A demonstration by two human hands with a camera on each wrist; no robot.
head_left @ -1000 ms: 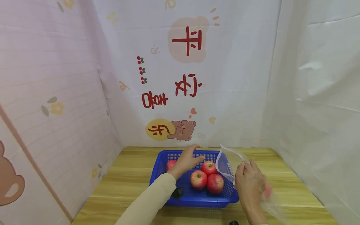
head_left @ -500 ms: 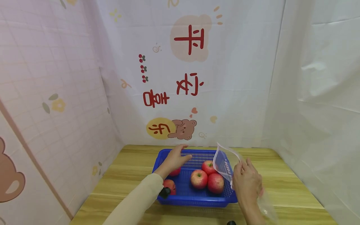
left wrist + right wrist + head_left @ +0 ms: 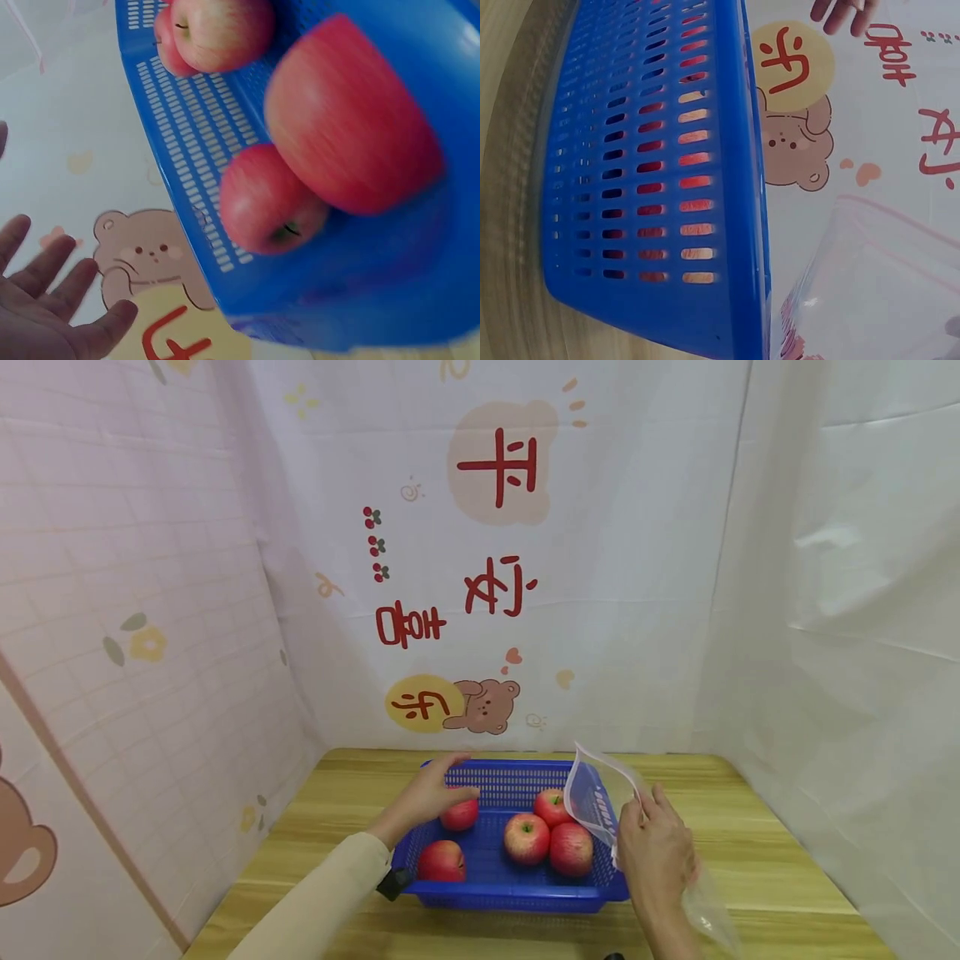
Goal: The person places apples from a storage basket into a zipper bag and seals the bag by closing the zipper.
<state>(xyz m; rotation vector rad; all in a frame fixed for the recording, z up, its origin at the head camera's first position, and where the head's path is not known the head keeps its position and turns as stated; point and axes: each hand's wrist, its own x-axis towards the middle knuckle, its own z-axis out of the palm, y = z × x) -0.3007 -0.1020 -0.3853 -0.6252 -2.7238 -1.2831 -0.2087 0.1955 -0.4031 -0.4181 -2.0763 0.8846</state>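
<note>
A blue plastic basket (image 3: 517,894) holds several red apples: a group of three, including a front apple (image 3: 572,850), on the right, a back left apple (image 3: 461,812) and a front left apple (image 3: 442,862). My left hand (image 3: 422,795), fingers spread and holding nothing, hovers over the basket's left end, just beside the back left apple. In the left wrist view its fingers (image 3: 67,274) show outside the rim. My right hand (image 3: 657,853) grips a clear zip bag (image 3: 600,777) by its edge; its mouth gapes toward the basket. Something pinkish shows through the bag's lower part.
The basket stands on a wood-grain table (image 3: 757,860). White printed cloth (image 3: 630,568) hangs behind and at both sides. A small black object (image 3: 615,956) shows at the bottom edge of the head view.
My left hand has moved left across the basket, uncovering the two left apples. The right hand and bag have shifted only slightly left.
</note>
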